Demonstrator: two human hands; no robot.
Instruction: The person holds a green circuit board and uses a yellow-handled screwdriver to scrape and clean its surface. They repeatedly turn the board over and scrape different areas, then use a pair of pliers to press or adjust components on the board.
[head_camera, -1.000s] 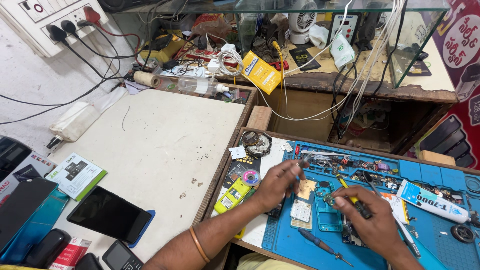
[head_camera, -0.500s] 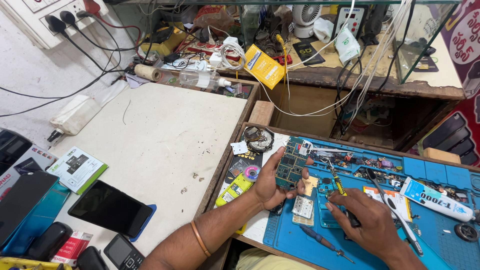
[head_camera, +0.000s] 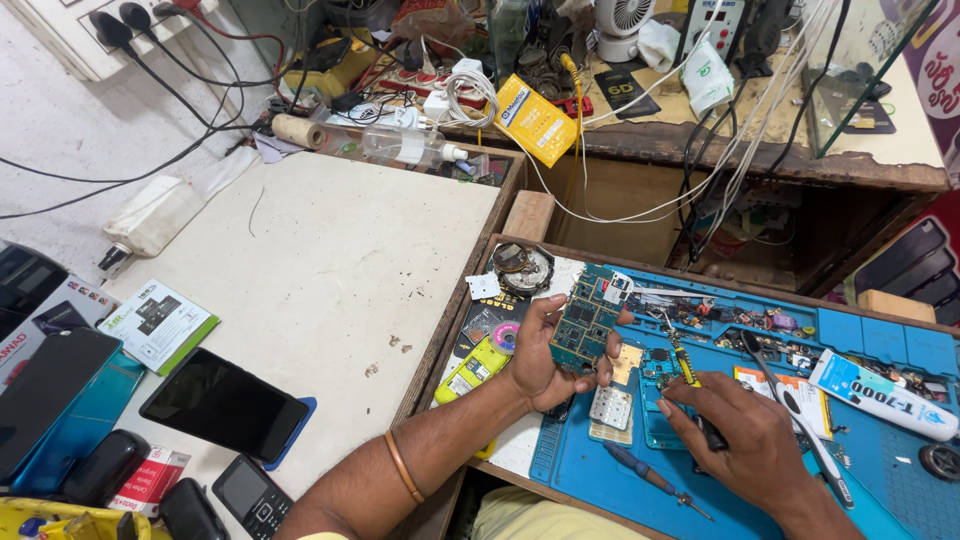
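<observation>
Left hand (head_camera: 545, 350): centre of the frame, raised just above the blue mat, fingers (head_camera: 548, 308) clamped on the green circuit board, thumb across its lower right edge.
Green circuit board (head_camera: 585, 318): held tilted in the left hand, component side up, over the near left part of the mat.
Right hand (head_camera: 745, 440): lower right of the frame, fingers closed around a yellow-handled tool, knuckles up.
Yellow-handled tool (head_camera: 686, 368): gripped in the right hand, tip pointing up and left, near the board's right edge; whether touching, cannot tell.
Blue mat (head_camera: 880, 470): right half of the frame, littered with small parts, its far compartments full of bits.
Keypad piece (head_camera: 610, 408): lying flat on the mat, just below the left hand.
Screwdriver (head_camera: 655, 482): on the mat near the bottom edge, between the two wrists.
White glue tube (head_camera: 880, 395): far right on the mat, lying on its side.
Yellow phone shell (head_camera: 470, 368): left of the mat, just beside the left wrist.
Desk (head_camera: 330, 270): pale top, centre left of the frame.
Black phone (head_camera: 225, 405): lower left, face up on the desk.
Small keypad phone (head_camera: 250, 492): bottom left, near the forearm.
</observation>
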